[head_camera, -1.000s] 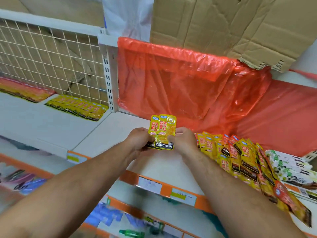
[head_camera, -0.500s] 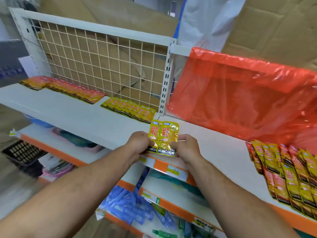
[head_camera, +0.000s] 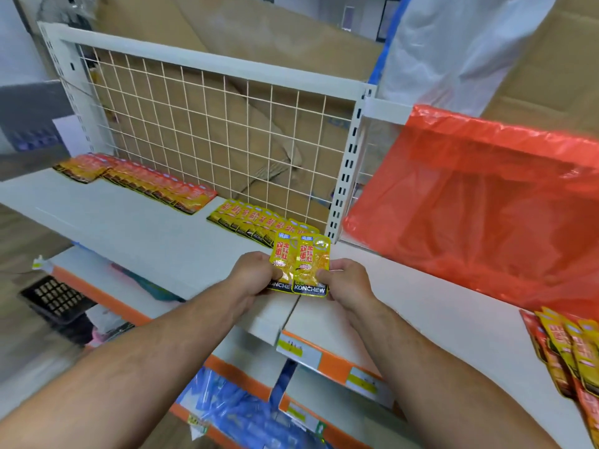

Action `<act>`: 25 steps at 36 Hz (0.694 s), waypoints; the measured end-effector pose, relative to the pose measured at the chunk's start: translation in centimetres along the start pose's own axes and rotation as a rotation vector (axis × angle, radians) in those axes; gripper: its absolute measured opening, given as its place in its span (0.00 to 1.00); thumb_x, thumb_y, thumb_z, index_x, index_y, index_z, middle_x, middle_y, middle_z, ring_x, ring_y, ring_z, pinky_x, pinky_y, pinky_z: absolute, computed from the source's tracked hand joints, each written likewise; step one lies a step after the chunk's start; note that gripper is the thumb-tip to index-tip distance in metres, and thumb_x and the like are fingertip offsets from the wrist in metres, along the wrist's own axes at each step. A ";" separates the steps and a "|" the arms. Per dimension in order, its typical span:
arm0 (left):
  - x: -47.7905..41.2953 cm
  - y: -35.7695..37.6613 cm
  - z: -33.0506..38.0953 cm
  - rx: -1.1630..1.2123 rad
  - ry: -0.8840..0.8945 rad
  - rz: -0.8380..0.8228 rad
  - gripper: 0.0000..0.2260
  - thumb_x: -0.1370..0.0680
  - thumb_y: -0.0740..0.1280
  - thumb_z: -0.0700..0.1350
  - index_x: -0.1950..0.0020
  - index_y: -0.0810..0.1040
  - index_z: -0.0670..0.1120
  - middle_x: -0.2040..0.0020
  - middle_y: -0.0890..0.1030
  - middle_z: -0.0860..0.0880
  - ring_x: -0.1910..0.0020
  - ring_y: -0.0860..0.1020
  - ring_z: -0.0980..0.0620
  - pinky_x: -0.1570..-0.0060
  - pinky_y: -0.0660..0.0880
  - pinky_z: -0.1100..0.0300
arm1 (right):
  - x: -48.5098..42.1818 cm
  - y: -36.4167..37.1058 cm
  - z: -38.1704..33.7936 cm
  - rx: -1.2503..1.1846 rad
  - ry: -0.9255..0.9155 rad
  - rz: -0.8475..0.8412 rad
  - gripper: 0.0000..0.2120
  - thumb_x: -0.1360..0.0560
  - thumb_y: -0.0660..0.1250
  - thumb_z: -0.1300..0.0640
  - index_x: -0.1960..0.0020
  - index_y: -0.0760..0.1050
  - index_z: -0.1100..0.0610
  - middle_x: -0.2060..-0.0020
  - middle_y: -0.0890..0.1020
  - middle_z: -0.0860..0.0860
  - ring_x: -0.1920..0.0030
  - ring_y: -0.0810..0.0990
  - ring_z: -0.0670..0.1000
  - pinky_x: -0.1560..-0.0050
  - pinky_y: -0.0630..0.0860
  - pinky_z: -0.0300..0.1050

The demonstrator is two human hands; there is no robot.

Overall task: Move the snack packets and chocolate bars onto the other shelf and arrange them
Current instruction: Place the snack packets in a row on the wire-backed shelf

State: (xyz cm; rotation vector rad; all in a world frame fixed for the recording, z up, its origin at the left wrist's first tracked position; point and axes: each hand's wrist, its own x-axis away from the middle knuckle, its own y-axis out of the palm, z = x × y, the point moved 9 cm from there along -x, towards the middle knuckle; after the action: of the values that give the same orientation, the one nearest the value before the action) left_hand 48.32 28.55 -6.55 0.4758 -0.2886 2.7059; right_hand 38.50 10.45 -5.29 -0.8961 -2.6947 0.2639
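- Both hands have carried the held packets (head_camera: 299, 267) leftwards: a second ago they were over the shelf to the right of the white upright post (head_camera: 348, 170), and now they sit just left of the post's foot.
- At least two packets show in the grip, overlapping side by side and fanned slightly, standing roughly upright.
- Each is a glossy yellow sachet with large red characters, a small blue label at the top and a black band along the bottom reading KONCHEW in white.
- Left hand (head_camera: 256, 275) pinches the lower left edge of the bunch, its fingers curled in and its thumb on the front.
- Right hand (head_camera: 345, 281) pinches the lower right edge the same way, thumb pressed on the front; its other fingers are hidden behind the packets.
- Just behind the held packets, left of the post's foot, a row of matching yellow packets (head_camera: 252, 220) lies overlapped along the back of the left shelf (head_camera: 129, 228).
- Further left of the post, a longer row of orange-red packets (head_camera: 155, 184) lies against the wire grid (head_camera: 210, 137), with a smaller stack (head_camera: 79, 168) at its far end.
- Right of the post, a red plastic sheet (head_camera: 486, 202) hangs over the back of the right shelf (head_camera: 437, 315).
- Well to the right of the post, at the picture's edge, more yellow and red packets (head_camera: 573, 354) lie on that shelf.
- Below the post, a price tag (head_camera: 299, 350) sits on the orange shelf edge.
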 end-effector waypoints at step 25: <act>-10.7 -4.3 5.2 0.016 0.046 0.057 0.15 0.36 0.72 0.40 0.66 0.66 0.50 0.64 0.69 0.46 0.62 0.70 0.48 0.59 0.66 0.54 | -10.8 2.9 1.2 0.080 0.197 0.145 0.11 0.26 0.73 0.65 0.63 0.73 0.56 0.69 0.76 0.52 0.73 0.72 0.50 0.82 0.63 0.32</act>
State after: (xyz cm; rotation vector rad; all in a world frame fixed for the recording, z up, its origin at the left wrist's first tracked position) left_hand 60.90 27.61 -5.08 0.4156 -0.2717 2.7725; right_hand 47.95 6.08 -9.44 -1.0378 -2.4261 0.2947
